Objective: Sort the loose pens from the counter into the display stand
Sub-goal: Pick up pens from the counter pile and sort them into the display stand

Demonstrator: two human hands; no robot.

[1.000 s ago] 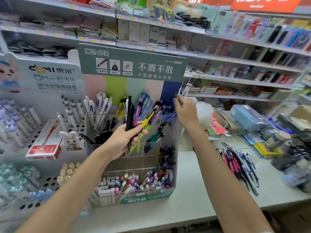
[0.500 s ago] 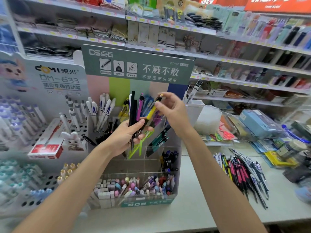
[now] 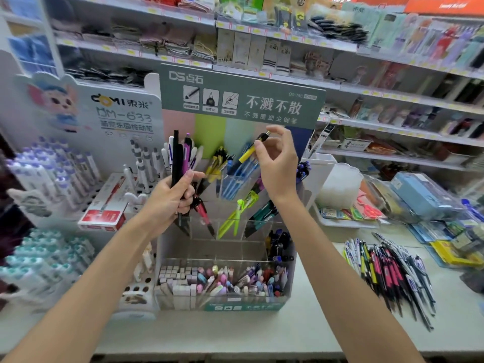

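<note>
Gripping a bundle of dark and purple pens [image 3: 178, 158] upright in its curled fingers, the left hand [image 3: 167, 199] sits in front of the left compartments of the display stand [image 3: 243, 306] and hides part of them. The right hand [image 3: 278, 166] pinches a yellow pen [image 3: 247, 153] near its black top between thumb and fingertips. The pen is tilted and hangs just above the upper row, over the slot of blue pens [image 3: 237, 176] and beside the slot of yellow ones [image 3: 217, 162]; this hand covers the slots behind it. Lower slots hold a red pen [image 3: 202, 212], green pens [image 3: 234, 217] and teal pens [image 3: 263, 213], and the front bin [image 3: 222, 284] is packed with small pastel pieces. A green sign [image 3: 241, 98] tops the stand. The loose pens [image 3: 390, 271] lie in a heap on the counter [image 3: 288, 334], well to the right of the stand. A white pen rack [image 3: 125, 111] with a red box [image 3: 104, 205] stands just to the left, a blue box [image 3: 419, 192] sits at far right, and stocked shelves [image 3: 262, 38] fill the background.
</note>
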